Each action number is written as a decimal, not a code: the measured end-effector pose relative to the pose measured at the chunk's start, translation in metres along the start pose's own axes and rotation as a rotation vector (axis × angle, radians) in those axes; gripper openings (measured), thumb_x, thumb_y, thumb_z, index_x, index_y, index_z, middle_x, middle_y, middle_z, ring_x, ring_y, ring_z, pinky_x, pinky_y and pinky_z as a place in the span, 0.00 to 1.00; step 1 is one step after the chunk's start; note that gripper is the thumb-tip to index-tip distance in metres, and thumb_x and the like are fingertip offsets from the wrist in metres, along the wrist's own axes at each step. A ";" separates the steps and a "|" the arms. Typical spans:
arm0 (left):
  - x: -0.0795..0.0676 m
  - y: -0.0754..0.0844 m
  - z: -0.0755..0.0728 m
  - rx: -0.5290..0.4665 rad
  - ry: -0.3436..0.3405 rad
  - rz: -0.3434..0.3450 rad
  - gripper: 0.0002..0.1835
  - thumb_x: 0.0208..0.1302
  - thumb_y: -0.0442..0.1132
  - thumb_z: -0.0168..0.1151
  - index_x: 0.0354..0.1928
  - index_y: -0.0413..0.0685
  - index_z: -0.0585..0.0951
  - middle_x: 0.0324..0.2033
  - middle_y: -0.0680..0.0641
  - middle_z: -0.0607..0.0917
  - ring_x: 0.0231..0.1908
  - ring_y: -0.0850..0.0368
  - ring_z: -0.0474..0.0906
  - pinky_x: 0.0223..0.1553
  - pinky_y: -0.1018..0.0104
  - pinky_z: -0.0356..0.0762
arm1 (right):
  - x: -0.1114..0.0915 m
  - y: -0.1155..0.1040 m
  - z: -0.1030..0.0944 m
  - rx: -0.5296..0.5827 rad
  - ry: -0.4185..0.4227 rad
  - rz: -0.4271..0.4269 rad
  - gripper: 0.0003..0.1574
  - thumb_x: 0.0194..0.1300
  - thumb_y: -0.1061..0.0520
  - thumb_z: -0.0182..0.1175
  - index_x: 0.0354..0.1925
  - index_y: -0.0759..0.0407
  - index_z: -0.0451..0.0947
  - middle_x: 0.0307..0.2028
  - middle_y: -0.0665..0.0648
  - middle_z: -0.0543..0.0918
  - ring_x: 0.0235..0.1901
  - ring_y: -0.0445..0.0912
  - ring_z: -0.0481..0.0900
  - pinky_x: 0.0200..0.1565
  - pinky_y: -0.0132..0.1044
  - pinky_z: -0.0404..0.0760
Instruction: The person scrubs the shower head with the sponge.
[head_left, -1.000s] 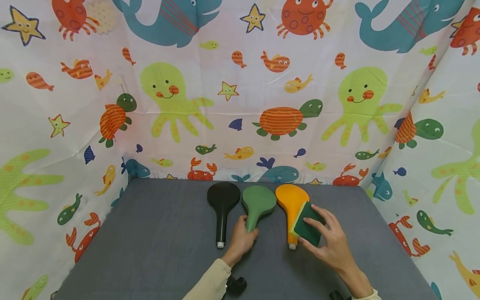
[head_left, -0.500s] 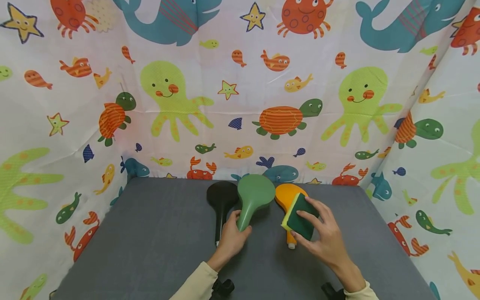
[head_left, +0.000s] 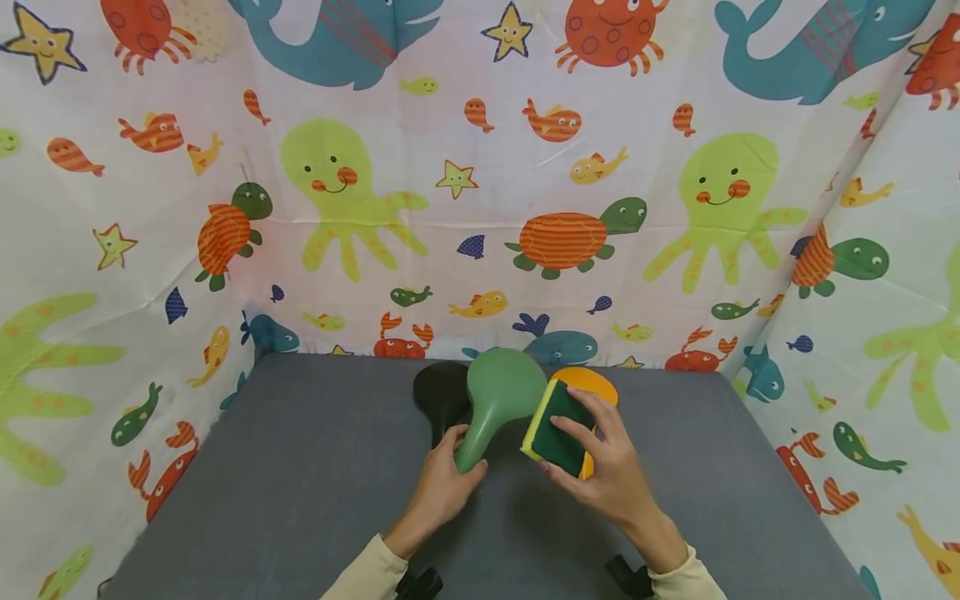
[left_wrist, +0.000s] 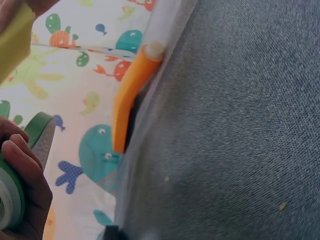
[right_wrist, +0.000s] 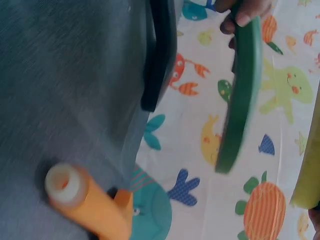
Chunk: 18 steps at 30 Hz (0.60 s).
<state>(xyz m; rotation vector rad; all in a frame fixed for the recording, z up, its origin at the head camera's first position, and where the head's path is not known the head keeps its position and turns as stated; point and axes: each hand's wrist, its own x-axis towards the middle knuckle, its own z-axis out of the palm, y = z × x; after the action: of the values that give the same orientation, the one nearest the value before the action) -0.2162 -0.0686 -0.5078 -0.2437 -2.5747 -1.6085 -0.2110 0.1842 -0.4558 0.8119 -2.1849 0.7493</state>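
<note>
My left hand [head_left: 438, 487] grips the handle of a green handheld shower head [head_left: 504, 390], raised off the table with its round head tilted up and away. In the right wrist view, this green shower head [right_wrist: 243, 95] appears edge-on. Between the fingers and thumb of my right hand [head_left: 615, 467] is a sponge [head_left: 561, 427], dark green on one face and yellow on the other. The sponge is close to the right of the green head, its yellow side turned left. Behind it lies an orange shower head [head_left: 590, 381], partly covered. A black shower head [head_left: 437, 393] lies behind my left hand, its handle mostly hidden.
The grey table [head_left: 300, 467] carries the orange and black shower heads near its back edge. A white curtain [head_left: 450, 225] with printed sea animals rises behind it and along both sides.
My left hand has lifted the green shower head off the table and moved it left and nearer. My right hand has brought the sponge leftward toward it.
</note>
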 end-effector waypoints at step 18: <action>-0.009 0.021 -0.012 0.004 0.047 0.044 0.29 0.61 0.40 0.66 0.64 0.48 0.71 0.48 0.46 0.84 0.28 0.62 0.72 0.31 0.69 0.71 | 0.024 -0.016 0.038 -0.024 0.068 -0.175 0.32 0.63 0.31 0.59 0.54 0.49 0.81 0.65 0.64 0.72 0.65 0.61 0.67 0.61 0.58 0.73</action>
<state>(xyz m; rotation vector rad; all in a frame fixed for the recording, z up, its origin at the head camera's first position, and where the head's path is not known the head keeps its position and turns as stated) -0.2033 -0.0716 -0.4856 -0.2571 -2.5197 -1.5754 -0.2280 0.1397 -0.4564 0.9379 -2.0282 0.6529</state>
